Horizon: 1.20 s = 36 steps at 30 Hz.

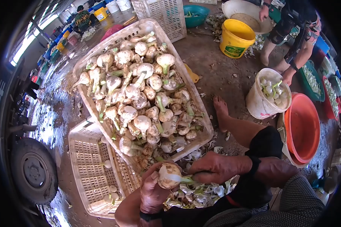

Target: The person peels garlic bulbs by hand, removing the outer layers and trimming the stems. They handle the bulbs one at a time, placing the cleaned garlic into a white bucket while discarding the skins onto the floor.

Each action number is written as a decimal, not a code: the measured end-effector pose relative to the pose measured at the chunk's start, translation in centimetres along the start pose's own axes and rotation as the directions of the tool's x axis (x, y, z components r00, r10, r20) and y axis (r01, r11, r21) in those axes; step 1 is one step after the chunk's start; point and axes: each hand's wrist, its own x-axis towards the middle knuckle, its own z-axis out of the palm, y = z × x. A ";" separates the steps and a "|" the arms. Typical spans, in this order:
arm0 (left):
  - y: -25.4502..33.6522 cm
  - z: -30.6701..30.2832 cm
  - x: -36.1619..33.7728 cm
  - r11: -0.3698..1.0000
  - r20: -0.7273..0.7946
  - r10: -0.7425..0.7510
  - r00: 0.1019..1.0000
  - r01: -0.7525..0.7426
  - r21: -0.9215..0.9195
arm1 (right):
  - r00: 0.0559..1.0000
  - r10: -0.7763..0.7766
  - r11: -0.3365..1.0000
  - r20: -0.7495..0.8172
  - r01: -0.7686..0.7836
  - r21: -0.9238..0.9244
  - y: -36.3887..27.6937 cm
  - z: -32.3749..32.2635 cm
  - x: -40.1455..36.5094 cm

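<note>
My left hand [152,191] is closed around a garlic bulb [168,176] with dirty outer skin and a pale strip bared across it. Its green stem points right, toward my right hand [218,168]. The fingers of my right hand are curled and pressed together at the stem's end; what they pinch is hidden. Just beyond my hands, a tilted plastic crate [206,130] holds a heap of unpeeled garlic bulbs [142,123] with stems. Loose garlic skins [206,195] lie beneath my hands.
A lower crate [83,166] at left holds a few peeled bulbs. At right stand a white bucket [258,100] of peeled garlic, an orange basin [303,128] and a yellow bucket [233,39]. Another person's hand [288,75] is at the white bucket. A tyre [34,170] stands far left.
</note>
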 end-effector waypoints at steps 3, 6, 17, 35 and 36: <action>0.1 -0.2 0.0 1.000 0.031 -0.019 0.999 0.019 -0.004 | 1.000 0.007 0.999 0.018 -0.006 -0.038 -0.2 -0.2 0.1; -0.1 -0.4 0.1 1.000 0.052 -0.016 0.999 0.015 0.018 | 1.000 0.002 1.000 0.027 -0.001 -0.012 -0.4 -0.1 0.2; 0.4 -0.3 -0.2 0.996 0.151 0.044 0.988 -0.033 -0.078 | 0.909 0.376 0.823 0.178 -0.416 0.387 -2.7 -0.7 0.0; -1.1 0.0 -0.1 0.882 0.018 0.082 0.996 -0.081 0.464 | 0.944 0.307 0.867 0.118 -0.329 0.373 -2.9 -1.1 0.0; -1.2 0.1 -0.1 0.883 0.040 0.009 0.999 -0.027 0.468 | 0.985 0.172 0.974 -0.004 -0.169 0.154 -2.6 -0.9 0.3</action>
